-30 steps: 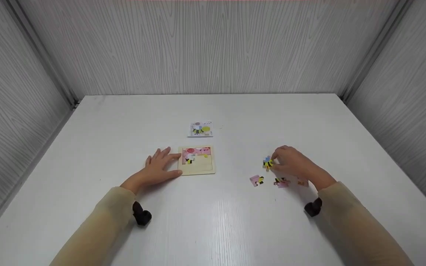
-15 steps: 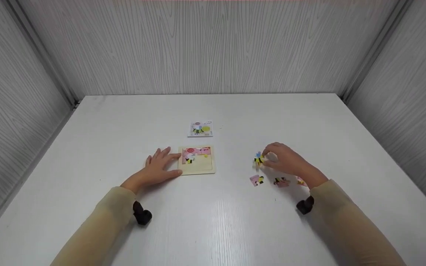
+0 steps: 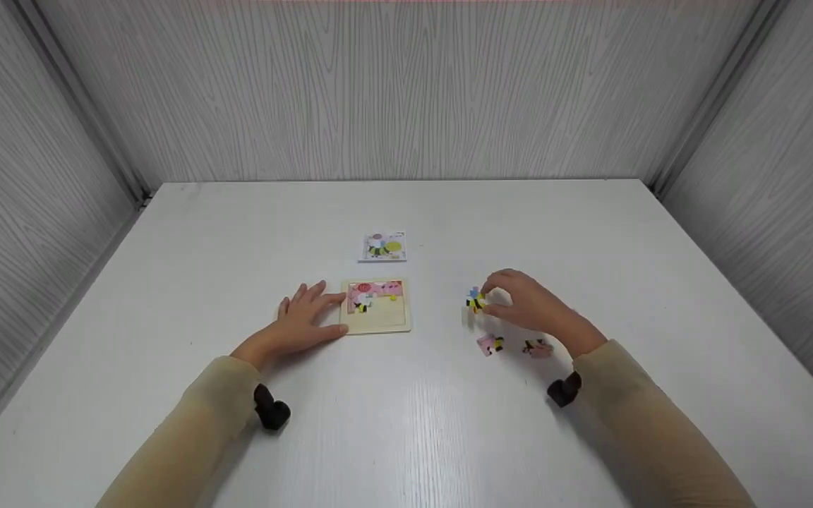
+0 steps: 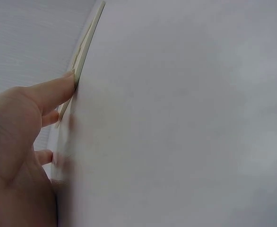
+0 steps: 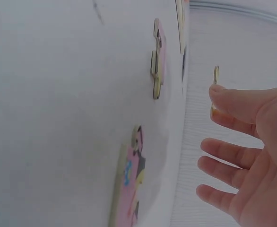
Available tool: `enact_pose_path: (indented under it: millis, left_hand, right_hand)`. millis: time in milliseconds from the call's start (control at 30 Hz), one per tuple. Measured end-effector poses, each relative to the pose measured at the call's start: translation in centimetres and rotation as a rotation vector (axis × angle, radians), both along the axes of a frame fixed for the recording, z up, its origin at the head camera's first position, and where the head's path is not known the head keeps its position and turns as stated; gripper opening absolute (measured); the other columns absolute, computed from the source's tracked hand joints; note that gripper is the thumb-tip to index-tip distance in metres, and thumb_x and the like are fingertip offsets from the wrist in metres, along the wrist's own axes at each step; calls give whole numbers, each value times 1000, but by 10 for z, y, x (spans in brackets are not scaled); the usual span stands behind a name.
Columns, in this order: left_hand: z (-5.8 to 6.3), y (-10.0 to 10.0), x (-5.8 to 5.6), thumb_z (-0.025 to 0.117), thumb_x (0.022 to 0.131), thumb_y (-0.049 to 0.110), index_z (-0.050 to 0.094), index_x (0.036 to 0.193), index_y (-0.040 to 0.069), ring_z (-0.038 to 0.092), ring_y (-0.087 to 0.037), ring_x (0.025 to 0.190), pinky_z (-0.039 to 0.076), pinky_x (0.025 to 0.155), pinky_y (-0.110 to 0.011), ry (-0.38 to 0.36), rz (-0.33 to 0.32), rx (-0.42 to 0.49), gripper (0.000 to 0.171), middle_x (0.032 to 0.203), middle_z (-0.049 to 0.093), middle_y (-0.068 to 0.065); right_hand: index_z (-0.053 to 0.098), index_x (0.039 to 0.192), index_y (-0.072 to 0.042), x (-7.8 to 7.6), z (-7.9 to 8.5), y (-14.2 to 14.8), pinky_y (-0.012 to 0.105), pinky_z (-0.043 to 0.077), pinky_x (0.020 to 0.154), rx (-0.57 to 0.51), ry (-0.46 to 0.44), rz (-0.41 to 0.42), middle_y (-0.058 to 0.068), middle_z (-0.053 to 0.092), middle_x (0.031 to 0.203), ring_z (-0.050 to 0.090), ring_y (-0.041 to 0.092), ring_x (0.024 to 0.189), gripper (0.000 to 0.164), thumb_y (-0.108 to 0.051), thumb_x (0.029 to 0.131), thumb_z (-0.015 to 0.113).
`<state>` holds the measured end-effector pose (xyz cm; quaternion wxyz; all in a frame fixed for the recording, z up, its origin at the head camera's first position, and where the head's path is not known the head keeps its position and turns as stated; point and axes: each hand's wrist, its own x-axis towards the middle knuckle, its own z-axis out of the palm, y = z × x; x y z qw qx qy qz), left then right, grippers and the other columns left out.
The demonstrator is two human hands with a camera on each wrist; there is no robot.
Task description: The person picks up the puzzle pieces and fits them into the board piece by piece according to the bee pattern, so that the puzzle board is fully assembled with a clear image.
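In the head view my left hand [image 3: 300,324] lies with spread fingers at the left edge of a wooden puzzle tray [image 3: 384,329]. Its thumb and forefinger touch the tray's rim, as the left wrist view also shows with the thumb [image 4: 56,92]. Several pink and white pieces fill the tray's upper part; its lower right shows bare wood. My right hand [image 3: 530,303] pinches a blue, yellow and black puzzle piece [image 3: 476,301] between thumb and forefinger, held above the table. In the right wrist view that piece [image 5: 216,74] is seen edge-on, the other fingers loosely bent.
Two loose puzzle pieces, one pink and yellow [image 3: 490,344] and one pink and black [image 3: 538,348], lie below the right hand. Behind the tray sits a square picture card [image 3: 382,247] with a bee. Wood-grain panels [image 3: 406,92] wall the white table's back and sides.
My right hand has carried the blue, yellow and black puzzle piece left toward the tray, lifting it off the table. The left hand and tray have stayed in place.
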<state>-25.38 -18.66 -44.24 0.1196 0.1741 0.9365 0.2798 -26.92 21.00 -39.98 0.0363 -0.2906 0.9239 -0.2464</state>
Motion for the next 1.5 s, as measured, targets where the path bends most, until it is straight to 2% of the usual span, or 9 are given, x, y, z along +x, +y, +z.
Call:
enact_pose_path:
  millis: [500,933,1267,1500]
  left_hand:
    - [2,1,1,53,88,54,32,146,20,-10,-38,139,-9,104,-59,-9,2,-12,70,154,4,-15]
    - [4,3,2,54,88,52,33,145,17,-7,-40,138,-7,104,-61,16,-4,-14,69,154,7,-17]
    - [3,3,1,53,88,52,33,145,18,-7,-41,138,-7,103,-61,21,-6,-29,69,154,7,-18]
    - [2,4,1,52,88,54,32,145,19,-7,-40,138,-8,103,-61,16,-5,-34,70,154,6,-17]
  right_hand:
    - [60,109,-5,-4,1,-28,43,37,98,-26,17,60,13,54,122,45,29,120,25,-18,88,65]
    - [61,108,-7,-5,0,-49,40,36,100,-10,-9,31,11,52,127,43,27,123,24,-18,87,66]
    - [62,108,-6,-5,1,-65,39,37,99,11,-8,46,10,53,125,45,25,122,24,-18,87,66]
    - [61,110,-9,-8,1,-80,38,34,102,47,-52,18,9,50,130,42,24,126,25,-20,88,66]
